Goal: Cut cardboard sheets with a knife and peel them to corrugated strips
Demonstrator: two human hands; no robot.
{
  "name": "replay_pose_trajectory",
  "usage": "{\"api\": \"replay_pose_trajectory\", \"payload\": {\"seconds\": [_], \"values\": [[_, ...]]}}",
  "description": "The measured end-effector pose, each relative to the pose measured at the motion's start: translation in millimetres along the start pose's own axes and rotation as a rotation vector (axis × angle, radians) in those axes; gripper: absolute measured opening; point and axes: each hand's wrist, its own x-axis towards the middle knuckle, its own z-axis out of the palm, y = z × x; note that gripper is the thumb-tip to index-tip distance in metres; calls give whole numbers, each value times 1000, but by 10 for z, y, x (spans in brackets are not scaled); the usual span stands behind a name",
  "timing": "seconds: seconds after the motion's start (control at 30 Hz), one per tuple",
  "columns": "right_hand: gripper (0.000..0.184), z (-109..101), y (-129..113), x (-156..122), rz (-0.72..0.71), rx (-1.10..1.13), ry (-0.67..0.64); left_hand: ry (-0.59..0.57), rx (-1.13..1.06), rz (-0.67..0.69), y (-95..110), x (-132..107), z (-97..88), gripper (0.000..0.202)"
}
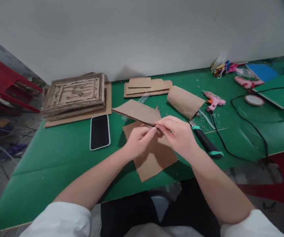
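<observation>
A small piece of cardboard [139,110] is held up and tilted above the table, its near edge toward me. My left hand [139,140] pinches that edge, with the thumb on top. Close beside it, my right hand [175,133] is closed on the same edge, fingertips almost touching the left thumb. A larger cardboard sheet [154,159] lies flat on the green table below both hands. Under the raised piece, a clear ruler [144,98] partly shows. To the right of my right hand rests a utility knife [207,141] with a black and teal handle.
A phone [99,131] lies left, before a stack of layered cardboard panels [75,93]. Cardboard pieces [148,86] sit by the wall. Right are a curled cardboard piece [185,100], a pink glue gun [214,101] with its black cord, and a tape roll [254,100].
</observation>
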Motion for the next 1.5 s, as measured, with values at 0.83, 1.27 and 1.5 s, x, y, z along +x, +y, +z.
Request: {"api": "replay_pose_trajectory", "payload": {"seconds": [0.83, 1.27, 1.5], "values": [[22, 221, 28, -63, -25, -271, 115, 95, -174, -171, -142, 88, 37, 35], [19, 270, 91, -101, -10, -418, 134, 123, -269, -305, -203, 147, 35, 30], [17, 320, 71, -120, 42, -453, 95, 88, -569, -410, -180, 168, 78, 19]]}}
